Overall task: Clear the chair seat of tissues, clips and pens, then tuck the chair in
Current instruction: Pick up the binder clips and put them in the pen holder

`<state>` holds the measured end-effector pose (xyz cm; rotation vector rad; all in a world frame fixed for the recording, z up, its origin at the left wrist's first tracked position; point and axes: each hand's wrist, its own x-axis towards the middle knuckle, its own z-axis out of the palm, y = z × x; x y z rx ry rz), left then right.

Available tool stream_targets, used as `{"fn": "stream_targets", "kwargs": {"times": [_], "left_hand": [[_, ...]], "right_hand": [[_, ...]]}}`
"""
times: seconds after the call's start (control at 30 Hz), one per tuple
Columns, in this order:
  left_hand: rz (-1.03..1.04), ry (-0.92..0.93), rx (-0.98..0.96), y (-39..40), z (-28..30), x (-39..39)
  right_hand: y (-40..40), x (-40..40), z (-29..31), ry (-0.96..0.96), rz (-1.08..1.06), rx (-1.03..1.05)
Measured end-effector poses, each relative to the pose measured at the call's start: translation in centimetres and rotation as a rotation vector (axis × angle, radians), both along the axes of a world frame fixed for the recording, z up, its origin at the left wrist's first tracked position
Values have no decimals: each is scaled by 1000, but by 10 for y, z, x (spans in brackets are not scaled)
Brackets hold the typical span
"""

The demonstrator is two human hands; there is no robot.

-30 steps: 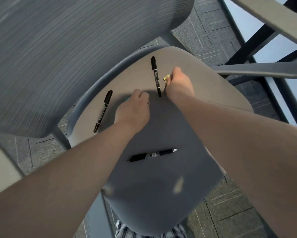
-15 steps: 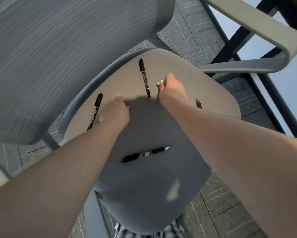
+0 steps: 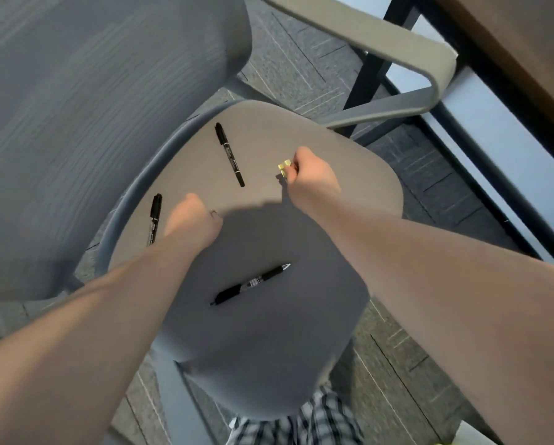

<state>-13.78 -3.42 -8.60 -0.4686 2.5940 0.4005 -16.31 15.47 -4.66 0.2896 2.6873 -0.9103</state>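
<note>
A: What's on the smooth, rounded seat (image 3: 349,175)?
B: Three slim black pens (image 3: 229,154). The right hand (image 3: 312,179) pinches a small yellow clip (image 3: 284,165), lifted away from the pen it was beside earlier.
A: Left hand (image 3: 194,224)?
B: Fingers clenched around something metallic; can't tell what.

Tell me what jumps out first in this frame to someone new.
Three black pens lie scattered on the grey chair seat: a marker near the back, another marker at the left edge, and a clicker pen in the shadowed front. The right hand pinches a small yellow clip just above the seat, while the left hand is a closed fist with a bit of metal showing at its edge.
</note>
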Motion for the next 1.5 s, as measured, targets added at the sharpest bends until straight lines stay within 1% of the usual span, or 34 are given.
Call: {"fn": "stream_targets", "kwargs": {"times": [0.07,0.13,0.3,0.43,0.63,0.77,1.03,1.17,1.37,1.5], "left_hand": [[-32,31,64,14,24,0],[-108,63,118,34,55,-6],[-321,178,148,96,148,-31],[-433,257,193,150,216,-31],[-562,319,208,239,277,-17],[-623,302,312,306,298,9],[-806,210,349,451,329,68],[-848,181,426,523,337,94],[-937,143,505,612,331,120],[-957,89,552,651,323,126]], "right_hand": [[9,10,12,9,-22,-18],[21,18,33,33,-46,-28],[61,34,106,77,-91,-23],[99,45,162,129,-154,-2],[173,75,236,226,-215,49],[243,106,259,239,-291,117],[390,169,293,244,-488,194],[460,201,300,240,-619,221],[532,242,294,164,-726,264],[560,255,285,115,-737,254]]}}
